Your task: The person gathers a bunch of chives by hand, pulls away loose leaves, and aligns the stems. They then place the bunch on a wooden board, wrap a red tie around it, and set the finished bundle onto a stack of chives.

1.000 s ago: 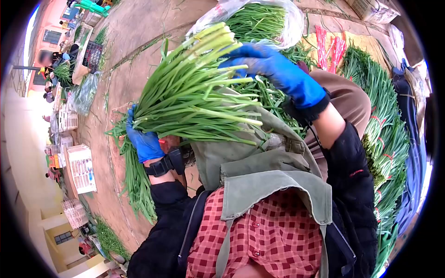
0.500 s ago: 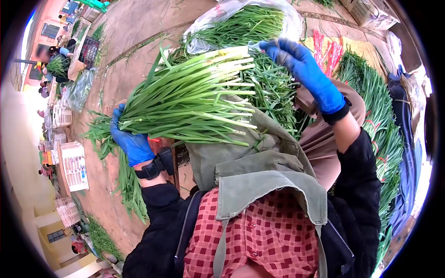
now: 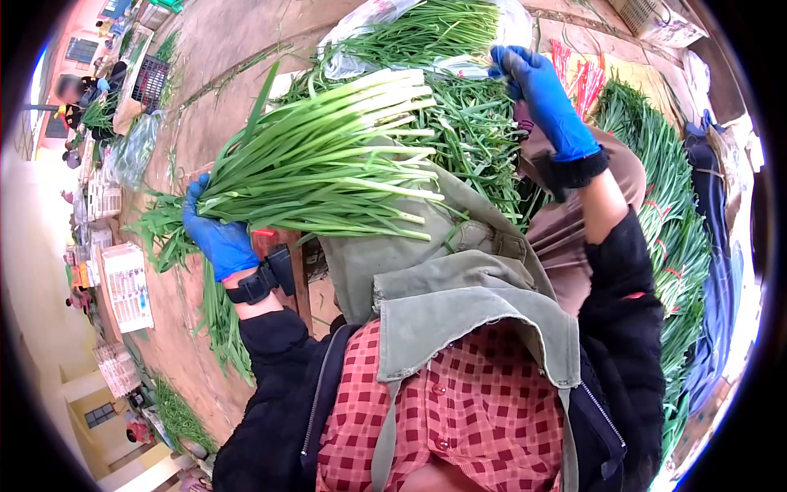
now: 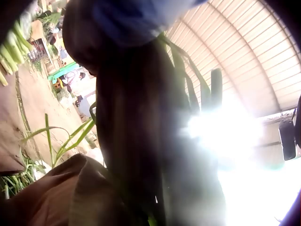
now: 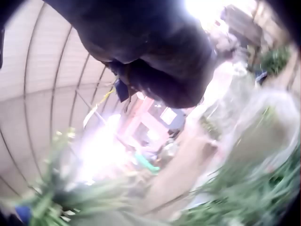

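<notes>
In the head view my blue-gloved left hand [image 3: 215,234] grips a large bunch of long green leafy stalks [image 3: 344,160] near its leafy end, the pale cut ends fanned out to the right. My right hand [image 3: 551,102], also gloved in blue, is raised apart from the bunch, up and right of the pale ends. Its fingers are curled, and in the right wrist view a thin yellow and whitish strip [image 5: 99,108] hangs at the fingertips of this dark hand [image 5: 150,52]. The left wrist view is dark and blurred; its glove [image 4: 136,21] shows at the top.
Loose green leaves [image 3: 471,131] lie beyond the lap. Behind them is a clear plastic bag [image 3: 512,25] with more stalks. Red ties [image 3: 584,88] lie on yellow cloth; tied bundles [image 3: 676,238] line the right. Crates [image 3: 127,287] and people are at the far left.
My right hand has moved away from the pale ends, up and to the right, and its fingers have curled in. My left hand has shifted left and slightly down with the bunch.
</notes>
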Demonstrator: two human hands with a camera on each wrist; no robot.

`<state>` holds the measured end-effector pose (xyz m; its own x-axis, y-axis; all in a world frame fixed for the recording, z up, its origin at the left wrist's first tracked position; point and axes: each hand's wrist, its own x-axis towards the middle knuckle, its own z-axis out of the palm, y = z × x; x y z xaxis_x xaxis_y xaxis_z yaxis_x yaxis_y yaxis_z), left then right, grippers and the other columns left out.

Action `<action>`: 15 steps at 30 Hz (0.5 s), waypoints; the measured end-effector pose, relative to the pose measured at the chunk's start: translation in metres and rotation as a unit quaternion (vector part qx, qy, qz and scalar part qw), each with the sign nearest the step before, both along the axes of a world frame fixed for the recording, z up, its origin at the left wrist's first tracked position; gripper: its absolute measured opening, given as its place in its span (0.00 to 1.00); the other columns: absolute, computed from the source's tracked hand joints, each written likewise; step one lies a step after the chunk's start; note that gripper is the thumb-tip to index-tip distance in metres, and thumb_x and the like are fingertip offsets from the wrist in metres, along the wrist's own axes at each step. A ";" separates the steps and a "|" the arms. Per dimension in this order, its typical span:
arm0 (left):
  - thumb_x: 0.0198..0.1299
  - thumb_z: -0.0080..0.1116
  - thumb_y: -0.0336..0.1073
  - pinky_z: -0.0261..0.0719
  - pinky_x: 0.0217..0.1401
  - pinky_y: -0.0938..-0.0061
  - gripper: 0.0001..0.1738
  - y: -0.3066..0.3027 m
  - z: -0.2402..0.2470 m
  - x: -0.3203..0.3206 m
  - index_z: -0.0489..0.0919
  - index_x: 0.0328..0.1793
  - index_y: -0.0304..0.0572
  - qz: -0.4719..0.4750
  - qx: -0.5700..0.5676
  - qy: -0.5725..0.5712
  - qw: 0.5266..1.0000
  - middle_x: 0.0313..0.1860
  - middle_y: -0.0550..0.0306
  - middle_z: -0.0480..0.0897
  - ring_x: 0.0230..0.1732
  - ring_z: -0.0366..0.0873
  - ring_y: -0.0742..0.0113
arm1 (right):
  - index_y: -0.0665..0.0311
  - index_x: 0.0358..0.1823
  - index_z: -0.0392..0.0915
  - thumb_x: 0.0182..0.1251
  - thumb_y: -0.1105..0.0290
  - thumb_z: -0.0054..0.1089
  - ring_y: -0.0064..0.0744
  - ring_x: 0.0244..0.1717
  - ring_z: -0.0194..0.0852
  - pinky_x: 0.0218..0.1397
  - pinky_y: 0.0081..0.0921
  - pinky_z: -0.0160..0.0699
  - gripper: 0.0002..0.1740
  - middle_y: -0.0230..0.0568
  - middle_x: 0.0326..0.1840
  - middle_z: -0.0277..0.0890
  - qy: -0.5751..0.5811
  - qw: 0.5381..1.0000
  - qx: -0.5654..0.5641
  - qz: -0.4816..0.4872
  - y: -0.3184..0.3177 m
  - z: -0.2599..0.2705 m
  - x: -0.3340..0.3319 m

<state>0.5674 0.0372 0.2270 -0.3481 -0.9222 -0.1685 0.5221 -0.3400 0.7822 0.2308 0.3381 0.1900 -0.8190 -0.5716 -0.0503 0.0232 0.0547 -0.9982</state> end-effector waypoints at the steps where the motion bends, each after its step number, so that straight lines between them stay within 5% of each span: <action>1: 0.57 0.52 0.32 0.81 0.47 0.58 0.09 -0.006 -0.004 0.001 0.80 0.38 0.38 0.002 -0.001 -0.013 1.000 0.37 0.51 0.83 0.40 0.81 0.57 | 0.63 0.40 0.79 0.68 0.53 0.51 0.20 0.26 0.69 0.29 0.20 0.67 0.19 0.32 0.30 0.79 0.081 0.995 0.010 0.056 0.006 -0.014 -0.006; 2: 0.57 0.51 0.32 0.81 0.48 0.58 0.09 -0.009 -0.008 0.002 0.81 0.40 0.38 0.004 -0.002 -0.028 1.000 0.39 0.50 0.83 0.41 0.81 0.56 | 0.64 0.41 0.79 0.69 0.53 0.50 0.23 0.29 0.72 0.32 0.23 0.69 0.20 0.35 0.30 0.80 0.181 0.956 0.183 0.139 0.014 -0.025 -0.010; 3: 0.58 0.51 0.32 0.81 0.49 0.57 0.10 -0.011 -0.012 0.004 0.81 0.41 0.37 0.007 -0.001 -0.041 0.999 0.40 0.49 0.83 0.42 0.81 0.56 | 0.66 0.42 0.78 0.70 0.52 0.49 0.26 0.31 0.75 0.35 0.26 0.72 0.22 0.38 0.30 0.80 0.273 0.870 0.348 0.218 0.021 -0.018 -0.005; 4: 0.59 0.51 0.31 0.80 0.50 0.57 0.11 -0.013 -0.016 0.004 0.81 0.43 0.37 -0.001 0.009 -0.004 1.000 0.43 0.48 0.83 0.44 0.81 0.55 | 0.68 0.46 0.77 0.70 0.50 0.47 0.30 0.37 0.77 0.42 0.32 0.73 0.25 0.45 0.33 0.80 0.370 0.730 0.518 0.247 0.019 -0.006 0.008; 6: 0.59 0.51 0.32 0.80 0.51 0.57 0.11 -0.012 -0.020 0.005 0.80 0.43 0.36 -0.014 0.032 0.003 0.999 0.43 0.47 0.83 0.44 0.81 0.54 | 0.69 0.48 0.76 0.70 0.49 0.46 0.30 0.40 0.77 0.46 0.30 0.73 0.26 0.44 0.37 0.80 0.283 0.892 0.246 0.253 0.017 -0.002 0.015; 7: 0.59 0.51 0.32 0.80 0.51 0.57 0.11 -0.012 -0.021 0.006 0.80 0.43 0.36 -0.019 0.042 0.006 0.999 0.43 0.47 0.83 0.44 0.81 0.54 | 0.69 0.50 0.76 0.70 0.49 0.46 0.29 0.42 0.77 0.47 0.29 0.73 0.27 0.44 0.39 0.80 0.226 0.937 0.096 0.247 0.014 0.003 0.020; 9: 0.61 0.50 0.33 0.79 0.52 0.58 0.12 -0.017 -0.029 0.009 0.80 0.45 0.36 -0.016 0.029 -0.004 0.999 0.44 0.46 0.83 0.44 0.81 0.54 | 0.71 0.56 0.72 0.68 0.55 0.53 0.27 0.51 0.73 0.57 0.23 0.69 0.26 0.38 0.49 0.78 0.064 0.940 -0.081 0.324 0.002 0.012 0.038; 13: 0.64 0.50 0.34 0.80 0.52 0.63 0.13 -0.015 -0.020 0.003 0.79 0.48 0.33 -0.012 -0.002 -0.003 1.000 0.45 0.45 0.82 0.44 0.81 0.56 | 0.70 0.56 0.73 0.64 0.65 0.60 0.22 0.49 0.73 0.55 0.21 0.71 0.22 0.35 0.46 0.79 -0.090 0.919 -0.088 0.373 -0.037 0.023 0.079; 15: 0.63 0.51 0.34 0.80 0.52 0.62 0.12 -0.012 -0.014 0.001 0.79 0.47 0.33 -0.034 -0.011 0.012 0.999 0.44 0.46 0.82 0.44 0.81 0.57 | 0.67 0.50 0.78 0.65 0.68 0.58 0.19 0.33 0.75 0.36 0.23 0.77 0.14 0.30 0.38 0.79 -0.135 0.934 -0.122 0.307 -0.056 0.011 0.094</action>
<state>0.5680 0.0248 0.2126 -0.4144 -0.8994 -0.1393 0.5171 -0.3586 0.7771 0.3245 0.2824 0.2009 -0.3096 -0.9507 -0.0150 0.3157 -0.0880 -0.9448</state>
